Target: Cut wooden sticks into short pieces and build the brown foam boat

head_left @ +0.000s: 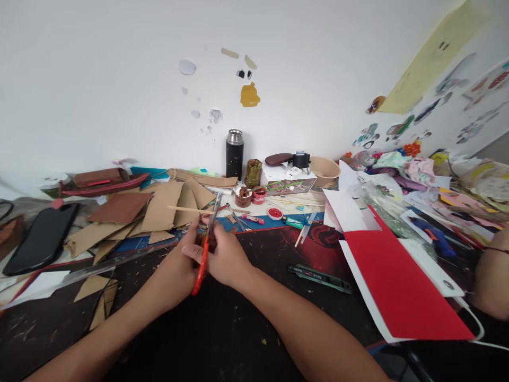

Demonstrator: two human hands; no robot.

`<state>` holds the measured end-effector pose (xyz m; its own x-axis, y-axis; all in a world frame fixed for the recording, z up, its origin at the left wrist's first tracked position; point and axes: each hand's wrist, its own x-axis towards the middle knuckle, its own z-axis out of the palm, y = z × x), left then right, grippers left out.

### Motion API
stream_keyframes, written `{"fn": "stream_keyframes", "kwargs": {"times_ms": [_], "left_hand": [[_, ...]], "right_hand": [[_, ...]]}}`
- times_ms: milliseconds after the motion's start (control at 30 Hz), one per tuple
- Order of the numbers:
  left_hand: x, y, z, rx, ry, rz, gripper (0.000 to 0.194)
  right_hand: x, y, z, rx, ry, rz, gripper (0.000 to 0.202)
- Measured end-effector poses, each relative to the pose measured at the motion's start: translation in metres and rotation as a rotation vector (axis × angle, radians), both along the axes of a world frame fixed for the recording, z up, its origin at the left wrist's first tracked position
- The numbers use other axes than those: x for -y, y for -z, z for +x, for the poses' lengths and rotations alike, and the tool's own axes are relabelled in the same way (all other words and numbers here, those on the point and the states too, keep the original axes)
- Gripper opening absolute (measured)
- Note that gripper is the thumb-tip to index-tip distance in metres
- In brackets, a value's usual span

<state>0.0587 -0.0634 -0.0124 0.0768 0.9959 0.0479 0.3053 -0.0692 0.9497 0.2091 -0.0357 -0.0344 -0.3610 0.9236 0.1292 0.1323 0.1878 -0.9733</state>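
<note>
My left hand (175,270) is closed, its fingertips round a thin wooden stick (185,209) that juts out to the left. My right hand (230,254) is closed on scissors (204,260) with orange-red handles. The blades point up and away from me, close to the stick. Both hands meet in the middle above the dark mat, and their overlap hides most of the fingers and part of the stick. Whether the blades touch the stick I cannot make out. Cardboard pieces (163,204) lie left of the hands.
A utility knife (319,278) lies to the right, near a red sheet (397,281). Behind stand a black thermos (234,154) and small paint pots (243,196). A phone (42,239) is at the left. At the right edge shows part of another person's arm (493,276).
</note>
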Motion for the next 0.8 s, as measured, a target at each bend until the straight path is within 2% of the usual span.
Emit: {"fn": "stream_keyframes", "kwargs": {"times_ms": [133,333,500,633,800], "left_hand": [[-0.002,-0.001,-0.004,0.042,-0.012,-0.027,0.075],[0.004,-0.001,-0.008,-0.058,-0.046,0.003,0.076],[0.005,-0.012,-0.009,-0.122,-0.066,0.049,0.08],[-0.001,-0.023,-0.012,-0.063,-0.12,0.012,0.081],[-0.005,-0.03,-0.017,0.092,-0.064,-0.059,0.064]], "right_hand": [[0.001,-0.005,0.001,0.051,-0.089,0.032,0.057],[0.004,-0.016,0.006,0.118,-0.077,0.114,0.063],[0.004,-0.016,0.007,0.11,-0.067,0.195,0.07],[0.005,-0.012,0.006,0.085,-0.07,0.203,0.066],[0.009,-0.013,0.004,0.104,-0.084,0.186,0.064]]}}
